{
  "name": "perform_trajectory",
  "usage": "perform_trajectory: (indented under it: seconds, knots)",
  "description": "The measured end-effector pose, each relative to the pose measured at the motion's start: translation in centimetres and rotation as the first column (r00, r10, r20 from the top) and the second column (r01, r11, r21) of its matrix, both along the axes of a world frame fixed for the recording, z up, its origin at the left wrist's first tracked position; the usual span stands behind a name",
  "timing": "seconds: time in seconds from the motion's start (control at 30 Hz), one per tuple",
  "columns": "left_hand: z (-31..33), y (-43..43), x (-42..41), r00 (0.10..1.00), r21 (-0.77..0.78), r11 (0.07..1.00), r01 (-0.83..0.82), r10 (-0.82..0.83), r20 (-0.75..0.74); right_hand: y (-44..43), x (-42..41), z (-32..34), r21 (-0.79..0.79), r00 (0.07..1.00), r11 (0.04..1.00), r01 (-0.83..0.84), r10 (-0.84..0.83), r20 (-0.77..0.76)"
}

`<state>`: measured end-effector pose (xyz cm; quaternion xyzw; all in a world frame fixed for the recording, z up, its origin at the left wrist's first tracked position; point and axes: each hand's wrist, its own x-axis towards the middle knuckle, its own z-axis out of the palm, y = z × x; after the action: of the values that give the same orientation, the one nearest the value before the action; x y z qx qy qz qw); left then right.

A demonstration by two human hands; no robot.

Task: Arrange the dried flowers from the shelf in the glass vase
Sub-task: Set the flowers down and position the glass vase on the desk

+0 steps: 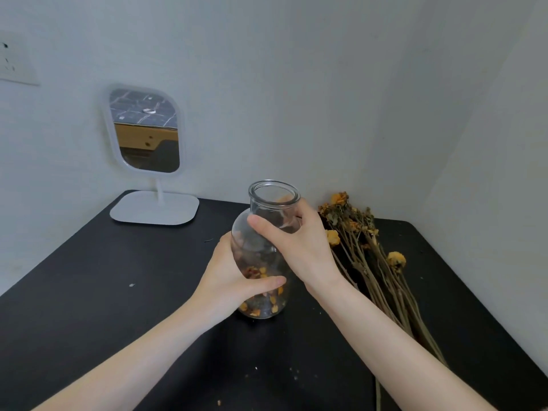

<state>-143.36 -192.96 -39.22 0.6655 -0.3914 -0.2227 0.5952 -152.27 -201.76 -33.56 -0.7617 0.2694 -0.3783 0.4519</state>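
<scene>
Glass vase (273, 199): mid-desk (118, 292), base down on the black top, held by 2 hands. Left hand (234, 280) curls round the lower body; right hand (296, 241) wraps the neck. Fingers hide part of the glass; loose petals (255, 305) lie inside. Dried flowers (364, 256): lying just right, stems cut off below. Mirror (145, 132): back left.

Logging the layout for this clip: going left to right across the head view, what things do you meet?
Wall socket, mirror, vase, dried flowers. The left hand and right hand grip the vase and overlap it, so they are left out.
</scene>
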Motion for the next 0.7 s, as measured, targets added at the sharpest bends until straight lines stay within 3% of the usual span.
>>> perform_trajectory:
  seconds: [0.5, 0.7]
  knots:
    - [-0.47, -0.16, 0.72, 0.999, 0.014, 0.999, 0.042, -0.041, -0.008, 0.09, 0.3, -0.82, -0.033, 1.0, 0.999, 0.021, -0.021, -0.001]
    - [-0.92, 0.45, -0.12, 0.999, 0.098, 0.995, -0.034, 0.036, -0.019, -0.01, 0.16, -0.74, -0.068, 1.0, 0.998, 0.005, -0.007, -0.027]
